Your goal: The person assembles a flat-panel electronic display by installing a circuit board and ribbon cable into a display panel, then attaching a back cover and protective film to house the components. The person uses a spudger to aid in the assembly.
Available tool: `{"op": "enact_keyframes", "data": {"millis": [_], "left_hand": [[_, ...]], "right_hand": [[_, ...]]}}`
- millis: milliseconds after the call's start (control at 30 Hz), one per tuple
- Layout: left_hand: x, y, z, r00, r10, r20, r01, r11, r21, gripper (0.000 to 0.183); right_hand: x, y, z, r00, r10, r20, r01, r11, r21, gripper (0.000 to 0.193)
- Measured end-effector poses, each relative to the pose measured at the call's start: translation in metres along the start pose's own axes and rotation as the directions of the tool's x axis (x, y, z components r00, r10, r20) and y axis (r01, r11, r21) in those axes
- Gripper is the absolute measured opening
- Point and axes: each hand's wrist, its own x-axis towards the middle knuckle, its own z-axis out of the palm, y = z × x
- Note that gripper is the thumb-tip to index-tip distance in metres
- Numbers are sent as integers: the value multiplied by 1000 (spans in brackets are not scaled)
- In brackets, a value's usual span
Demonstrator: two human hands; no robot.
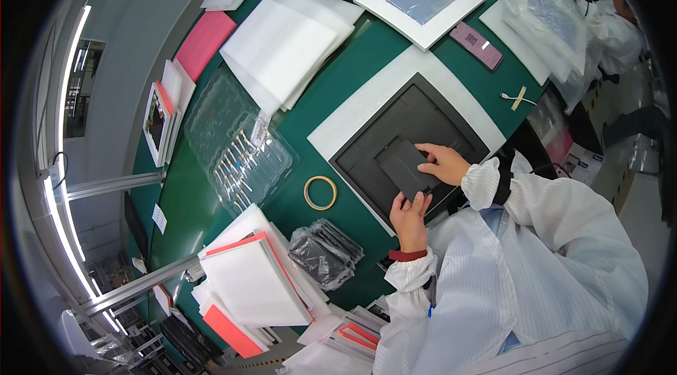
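Observation:
A large black rectangular panel [374,124] with a raised rim lies on a white foam sheet [423,61]. Over its middle is a smaller flat black rectangular piece [407,169], slightly tilted. At the piece's near corner, my left hand [410,223], with a red wristband, pinches the edge between thumb and fingers. My right hand [444,165], with a black wristband, grips its right side, thumb and index finger curled on it. Whether the piece touches the panel underneath, I cannot tell. My fingers partly hide its near edge.
Left of the panel lie a tape roll [320,193], a clear tray [243,156] of small cables and bagged black parts [326,253]. Foam sheets [282,43] are stacked beyond. A phone [477,45] and a short white cable [518,98] lie to the right. Another person's sleeve [613,40] shows far right.

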Motion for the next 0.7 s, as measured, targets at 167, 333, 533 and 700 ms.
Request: {"op": "enact_keyframes", "data": {"millis": [167,333,533,700], "left_hand": [[9,1,1,1000,24,1,-24,1000,-14,37],[9,1,1,993,115,-10,-113,988,105,48],[-1,16,12,941,329,-74,-197,714,672,62],[6,12,4,735,674,66,-221,147,964,71]], "right_hand": [[6,-7,2,996,5,-88,-12,997,-76,40],[8,-6,5,998,10,-58,-16,995,-101,47],[1,-10,7,982,-141,-124,94,940,-327,51],[-3,-12,-5,943,-327,52,301,779,-550,64]]}}
